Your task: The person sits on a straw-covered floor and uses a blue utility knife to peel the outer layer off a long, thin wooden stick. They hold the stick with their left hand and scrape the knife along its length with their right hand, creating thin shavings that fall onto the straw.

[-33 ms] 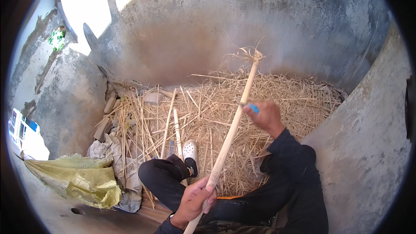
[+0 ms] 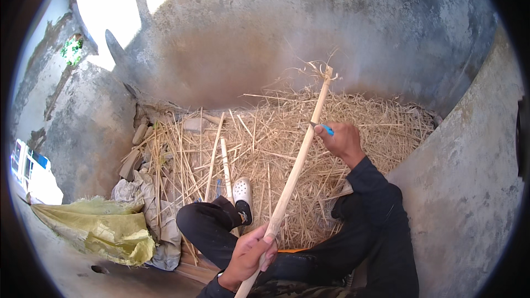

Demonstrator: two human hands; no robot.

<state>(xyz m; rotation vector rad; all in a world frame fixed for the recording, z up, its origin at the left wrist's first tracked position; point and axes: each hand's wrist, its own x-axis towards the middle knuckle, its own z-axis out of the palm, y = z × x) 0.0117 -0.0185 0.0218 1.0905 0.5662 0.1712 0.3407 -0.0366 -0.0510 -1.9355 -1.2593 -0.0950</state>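
A long pale peeled wooden stick [image 2: 292,179] slants from my lap up and away to the right. My left hand [image 2: 253,255] is wrapped round its near part, low in the picture. My right hand [image 2: 343,142] is closed on a small knife with a blue handle [image 2: 328,130]. The dark blade rests against the stick's upper right side, below its far end. Thin curled shavings [image 2: 313,70] cling to that far tip. Most of the knife's handle is hidden inside my fingers.
Heaps of straw-like shavings [image 2: 386,127] cover the floor ahead. Several loose sticks [image 2: 214,157] lie left of centre, near a white clog [image 2: 242,192] on my foot. A yellow sack [image 2: 105,229] lies at the left. Concrete walls [image 2: 331,27] stand close at the back and right.
My right hand and the knife have moved slightly up along the stick, toward its far end. The left hand keeps its hold in nearly the same place.
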